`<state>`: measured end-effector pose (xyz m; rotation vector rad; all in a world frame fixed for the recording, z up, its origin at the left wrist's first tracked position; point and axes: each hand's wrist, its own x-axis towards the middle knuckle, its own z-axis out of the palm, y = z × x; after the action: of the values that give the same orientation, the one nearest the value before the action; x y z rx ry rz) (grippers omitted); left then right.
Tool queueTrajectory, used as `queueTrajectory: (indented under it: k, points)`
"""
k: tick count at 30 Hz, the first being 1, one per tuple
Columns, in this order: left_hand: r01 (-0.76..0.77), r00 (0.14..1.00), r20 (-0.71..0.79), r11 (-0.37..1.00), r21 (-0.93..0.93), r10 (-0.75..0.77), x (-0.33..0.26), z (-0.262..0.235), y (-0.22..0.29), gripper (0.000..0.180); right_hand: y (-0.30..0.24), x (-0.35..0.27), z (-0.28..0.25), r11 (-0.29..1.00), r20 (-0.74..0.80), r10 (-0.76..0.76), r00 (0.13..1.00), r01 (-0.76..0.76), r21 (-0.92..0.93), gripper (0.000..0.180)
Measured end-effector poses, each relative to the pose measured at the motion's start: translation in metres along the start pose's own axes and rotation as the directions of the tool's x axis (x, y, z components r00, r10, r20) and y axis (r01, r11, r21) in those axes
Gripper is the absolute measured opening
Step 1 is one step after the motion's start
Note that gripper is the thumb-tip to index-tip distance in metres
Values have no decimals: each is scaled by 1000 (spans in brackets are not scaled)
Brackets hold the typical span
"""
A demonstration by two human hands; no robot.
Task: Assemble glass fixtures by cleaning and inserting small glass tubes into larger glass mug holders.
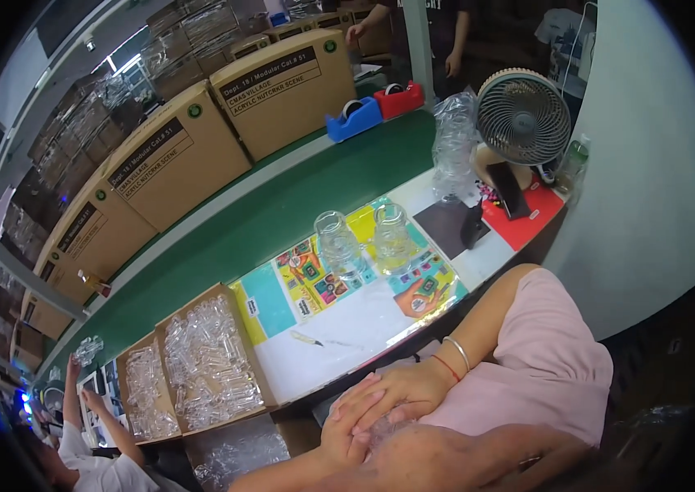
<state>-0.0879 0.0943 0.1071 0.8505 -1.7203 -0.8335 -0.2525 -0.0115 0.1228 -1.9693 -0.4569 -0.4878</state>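
Close to my body, below the table's front edge, my right hand (405, 391) lies over my left hand (346, 432), with the fingers of both closed together. A bit of clear, shiny material (384, 430) shows between the hands. Most of it is covered, so I cannot tell its kind. A bracelet and a red cord circle my right wrist. Ahead on the table, apart from both hands, stand two clear, cup-shaped pieces, a left one (339, 246) and a right one (393, 238). Nearer to me, a small pointed tool (306, 338) rests on the white sheet (323, 316).
Left of the sheet, cardboard trays (242, 348) hold many clear parts. A fan (523, 117), a dark phone (508, 190) and a clear bag (454, 143) stand at right. Tape dispensers (356, 119) and large cartons (286, 102) line the back. A co-worker (101, 459) sits far left.
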Motion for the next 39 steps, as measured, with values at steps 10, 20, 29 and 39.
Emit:
queueTrajectory:
  k: [10,20,29,39]
  points:
    - [558,658,-82,558,-614,-748,6,-24,-50,65,66,12,-26,172,50,855,515,-375,911,40]
    - [440,822,43,584,-683,-568,-38,-2,-103,77,116,-32,-10,58,-48,816,577,1,998,43]
    - [501,668,-158,597,-626,-727,-5,-55,-82,56,126,-28,-14,717,-598,668,443,-169,676,46]
    - [376,508,-282,504,-778,-814,109,-185,-160,47,117,-50,-23,724,-480,327,814,-542,-427,31]
